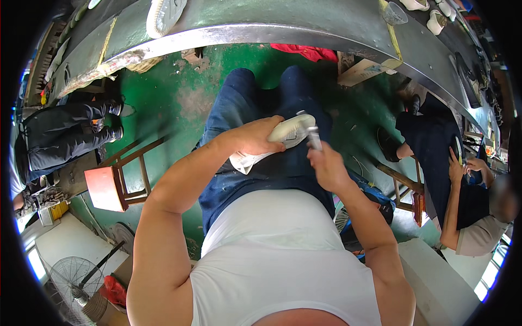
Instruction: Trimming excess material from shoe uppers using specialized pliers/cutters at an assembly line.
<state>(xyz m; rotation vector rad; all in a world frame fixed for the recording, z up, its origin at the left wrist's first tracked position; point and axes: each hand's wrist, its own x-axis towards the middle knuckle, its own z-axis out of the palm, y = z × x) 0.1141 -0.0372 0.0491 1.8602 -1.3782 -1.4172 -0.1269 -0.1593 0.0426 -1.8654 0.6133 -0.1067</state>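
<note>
Over my lap, my left hand (260,135) is closed around the middle of a white shoe (291,130). One end of the shoe points away to the right; the other end (247,162) shows below my wrist. My right hand (329,165) grips a short silver tool (315,139) that looks like a hammer, its outline smeared by motion. The tool's upper part is right beside the shoe's far end; I cannot tell whether they touch. My fingers hide the shoe's middle.
A metal-topped workbench (228,33) curves across ahead, with another white shoe (165,16) and a clear plastic cup (395,13) on it. A wooden stool (106,189) stands to the left. A seated co-worker (435,136) works at the right; another person's legs (68,133) are at left.
</note>
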